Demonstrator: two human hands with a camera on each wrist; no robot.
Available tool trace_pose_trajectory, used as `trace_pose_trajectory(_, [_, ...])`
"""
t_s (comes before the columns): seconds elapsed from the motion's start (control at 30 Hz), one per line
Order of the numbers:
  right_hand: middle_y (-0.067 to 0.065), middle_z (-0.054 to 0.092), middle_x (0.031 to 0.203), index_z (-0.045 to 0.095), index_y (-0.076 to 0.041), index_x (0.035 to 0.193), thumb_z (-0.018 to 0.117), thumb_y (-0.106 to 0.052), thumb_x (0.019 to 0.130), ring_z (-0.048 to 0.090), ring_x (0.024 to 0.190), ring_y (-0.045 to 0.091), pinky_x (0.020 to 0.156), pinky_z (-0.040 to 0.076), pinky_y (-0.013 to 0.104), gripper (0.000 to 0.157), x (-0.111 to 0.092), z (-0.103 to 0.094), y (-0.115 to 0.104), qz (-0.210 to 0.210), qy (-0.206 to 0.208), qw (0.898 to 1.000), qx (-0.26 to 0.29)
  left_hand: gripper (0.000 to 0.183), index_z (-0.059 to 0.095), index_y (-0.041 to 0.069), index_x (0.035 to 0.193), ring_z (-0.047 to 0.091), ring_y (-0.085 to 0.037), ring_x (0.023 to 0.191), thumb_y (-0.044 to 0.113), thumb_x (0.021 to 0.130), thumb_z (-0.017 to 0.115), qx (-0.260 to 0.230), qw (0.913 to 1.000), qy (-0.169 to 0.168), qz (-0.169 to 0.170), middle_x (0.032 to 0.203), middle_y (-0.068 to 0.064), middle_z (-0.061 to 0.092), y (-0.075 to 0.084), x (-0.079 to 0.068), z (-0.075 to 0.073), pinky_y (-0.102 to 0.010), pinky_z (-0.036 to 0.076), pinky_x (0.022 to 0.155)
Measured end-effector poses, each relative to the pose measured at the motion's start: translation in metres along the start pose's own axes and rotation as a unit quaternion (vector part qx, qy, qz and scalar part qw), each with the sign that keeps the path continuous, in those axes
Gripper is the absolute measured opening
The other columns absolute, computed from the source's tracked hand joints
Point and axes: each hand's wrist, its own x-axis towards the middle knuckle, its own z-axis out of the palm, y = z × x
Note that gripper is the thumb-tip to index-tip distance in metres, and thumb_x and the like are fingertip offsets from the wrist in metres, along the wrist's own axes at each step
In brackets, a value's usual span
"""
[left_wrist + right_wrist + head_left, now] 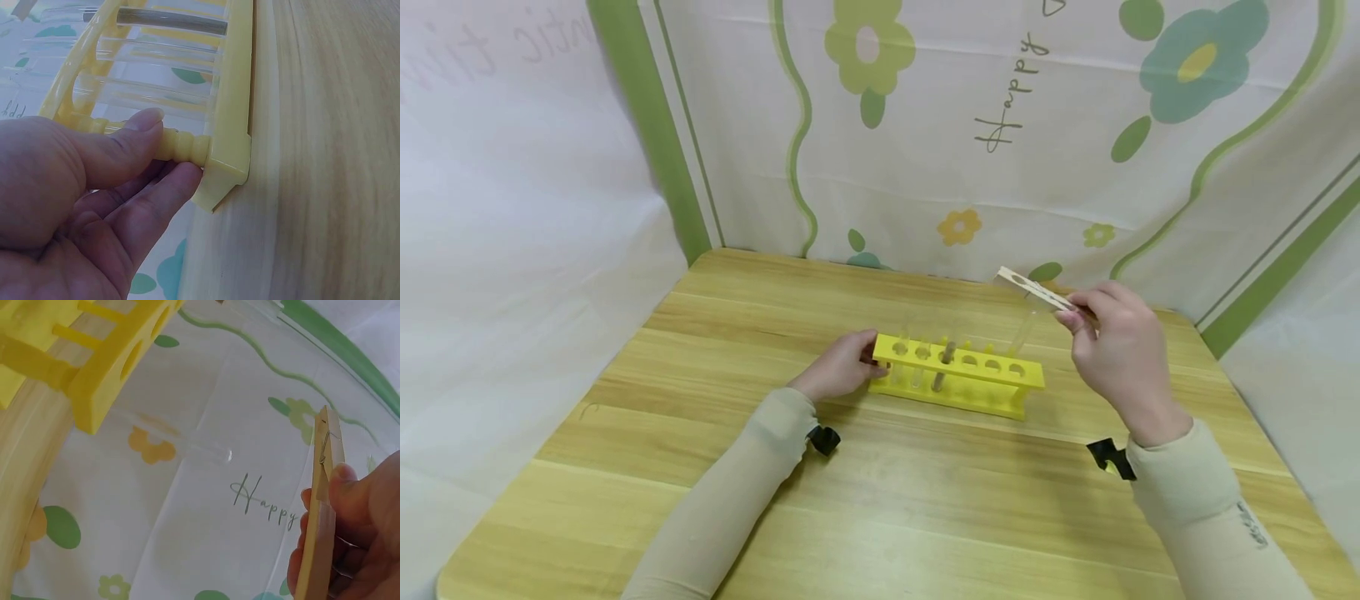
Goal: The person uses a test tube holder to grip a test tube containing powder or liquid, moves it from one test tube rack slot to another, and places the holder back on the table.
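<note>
A yellow test tube rack (958,360) stands on the table. My left hand (838,367) grips its left end; in the left wrist view the thumb and fingers are around the rack's end post (181,145). Clear test tubes (150,94) sit in the holes at that end, beside a tube with dark contents (947,353). Another clear tube (1022,333) slants up behind the rack's right side. My right hand (1116,346) holds a wooden test tube holder (1033,287) in the air, right of and above the rack. Its metal spring (325,447) shows in the right wrist view.
The wooden table (865,517) carries the rack near its back half. A white curtain (737,125) with flowers and lettering hangs behind and at the sides. Black pieces (824,440) are fixed at both cuffs.
</note>
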Motion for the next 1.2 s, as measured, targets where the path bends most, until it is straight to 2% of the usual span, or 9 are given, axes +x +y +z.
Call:
trace_pose_trajectory(0.23, [0.020, 0.062, 0.083, 0.070, 0.010, 0.094, 0.076, -0.003, 0.086, 0.053, 0.068, 0.031, 0.061, 0.038, 0.043, 0.016, -0.003, -0.007, 0.011, 0.035, 0.015, 0.999, -0.008, 0.020, 0.061, 0.014, 0.108, 0.062, -0.014, 0.092, 0.008, 0.092, 0.071, -0.001, 1.0000, -0.001, 0.003, 0.099, 0.003, 0.064, -0.001, 0.000, 0.000, -0.031, 0.053, 0.082])
trace_pose_trajectory(0.4, [0.023, 0.064, 0.087, 0.071, 0.010, 0.097, 0.076, -0.006, 0.087, 0.057, 0.072, 0.035, 0.065, 0.038, 0.040, 0.019, -0.006, -0.012, 0.022, 0.067, 0.024, 0.997, -0.007, 0.021, 0.061, 0.014, 0.109, 0.062, -0.014, 0.094, 0.007, 0.092, 0.071, -0.003, 1.0000, 0.000, 0.003, 0.100, 0.003, 0.064, 0.000, -0.001, 0.000, -0.031, 0.053, 0.083])
trace_pose_trajectory(0.7, [0.024, 0.065, 0.089, 0.071, 0.010, 0.099, 0.074, -0.009, 0.089, 0.057, 0.075, 0.036, 0.066, 0.036, 0.038, 0.022, -0.012, -0.017, 0.044, 0.125, 0.010, 0.992, -0.020, 0.021, 0.061, 0.014, 0.110, 0.062, -0.014, 0.093, 0.008, 0.092, 0.071, -0.001, 1.0000, 0.001, 0.003, 0.100, 0.003, 0.064, 0.001, -0.001, 0.000, -0.032, 0.053, 0.084])
trace_pose_trajectory(0.9, [0.025, 0.062, 0.090, 0.069, 0.010, 0.099, 0.069, -0.014, 0.093, 0.056, 0.078, 0.039, 0.066, 0.038, 0.048, 0.024, -0.020, -0.016, 0.059, 0.161, -0.033, 0.986, -0.022, 0.019, 0.060, 0.014, 0.107, 0.062, -0.014, 0.093, 0.009, 0.093, 0.071, 0.002, 1.0000, -0.002, 0.000, 0.098, 0.003, 0.064, 0.000, -0.002, 0.000, -0.032, 0.053, 0.083])
trace_pose_trajectory(1.07, [0.026, 0.060, 0.095, 0.068, 0.010, 0.105, 0.064, -0.021, 0.098, 0.055, 0.082, 0.041, 0.066, 0.040, 0.051, 0.032, -0.028, -0.012, 0.076, 0.206, -0.100, 0.973, -0.028, 0.018, 0.059, 0.015, 0.105, 0.061, -0.015, 0.093, 0.010, 0.093, 0.071, 0.005, 1.0000, 0.000, 0.001, 0.097, 0.003, 0.063, 0.001, -0.001, 0.000, -0.033, 0.053, 0.082])
trace_pose_trajectory(1.2, [0.026, 0.063, 0.096, 0.069, 0.008, 0.107, 0.062, -0.024, 0.099, 0.056, 0.084, 0.040, 0.068, 0.041, 0.052, 0.034, -0.034, -0.006, 0.090, 0.222, -0.138, 0.965, -0.026, 0.018, 0.060, 0.014, 0.105, 0.062, -0.015, 0.093, 0.010, 0.093, 0.071, 0.005, 1.0000, 0.000, -0.002, 0.098, 0.003, 0.063, 0.002, -0.002, 0.000, -0.033, 0.053, 0.082])
